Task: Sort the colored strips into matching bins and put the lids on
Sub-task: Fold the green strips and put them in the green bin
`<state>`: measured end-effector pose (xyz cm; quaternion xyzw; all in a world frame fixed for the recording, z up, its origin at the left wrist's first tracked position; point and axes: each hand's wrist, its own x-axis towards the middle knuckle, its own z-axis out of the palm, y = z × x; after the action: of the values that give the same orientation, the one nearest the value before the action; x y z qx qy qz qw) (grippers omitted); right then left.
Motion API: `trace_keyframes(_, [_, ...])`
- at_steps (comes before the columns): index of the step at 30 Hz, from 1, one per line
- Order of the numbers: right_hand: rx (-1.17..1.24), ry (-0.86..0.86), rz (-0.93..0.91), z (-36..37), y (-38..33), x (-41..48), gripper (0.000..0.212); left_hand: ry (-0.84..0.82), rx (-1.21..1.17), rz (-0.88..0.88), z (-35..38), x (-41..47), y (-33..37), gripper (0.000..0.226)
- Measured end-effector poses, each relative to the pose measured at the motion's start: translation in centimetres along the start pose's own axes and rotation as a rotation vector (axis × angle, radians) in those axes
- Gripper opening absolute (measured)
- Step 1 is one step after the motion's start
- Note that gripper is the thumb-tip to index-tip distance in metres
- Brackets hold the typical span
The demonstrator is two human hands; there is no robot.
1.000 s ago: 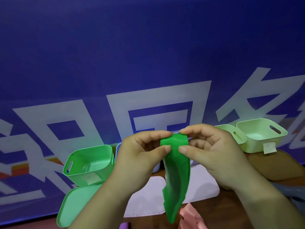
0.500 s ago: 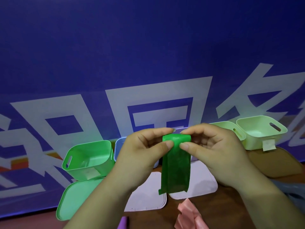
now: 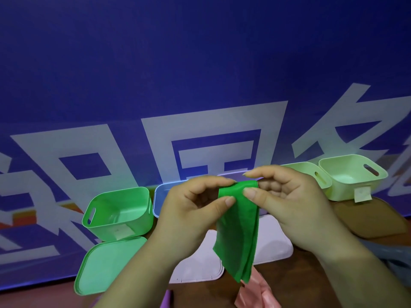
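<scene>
A folded green strip (image 3: 239,232) hangs in front of me, held up above the table. My left hand (image 3: 189,212) pinches its top left corner between thumb and fingers. My right hand (image 3: 287,203) pinches its top right corner the same way. The open green bin (image 3: 121,213) stands to the left, and its green lid (image 3: 106,265) lies flat in front of it. A pink strip (image 3: 258,294) lies crumpled on the table below the green strip.
A pale blue bin (image 3: 161,196) sits behind my left hand, mostly hidden. Two white lids (image 3: 200,265) lie under my hands. Two pale yellow-green bins (image 3: 353,176) stand at the right, with a brown lid (image 3: 373,216) in front. A blue banner fills the background.
The green strip has been folded over, so it hangs shorter and doubled. Both hands stayed at its top edge, pinching it.
</scene>
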<state>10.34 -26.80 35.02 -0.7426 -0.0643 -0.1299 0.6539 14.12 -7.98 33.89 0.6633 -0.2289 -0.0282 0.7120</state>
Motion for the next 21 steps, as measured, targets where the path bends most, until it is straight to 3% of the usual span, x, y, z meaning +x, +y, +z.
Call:
trace_keyframes(13, [0.063,0.016,0.072,0.48,0.13,-0.18,0.013,0.035,-0.043,-0.059,0.44,-0.16,-0.44,0.034])
trace_keyframes(21, [0.053,-0.032,-0.014,0.02,0.92,-0.46,0.029,0.052,-0.036,-0.042,0.61,-0.12,-0.55,0.035])
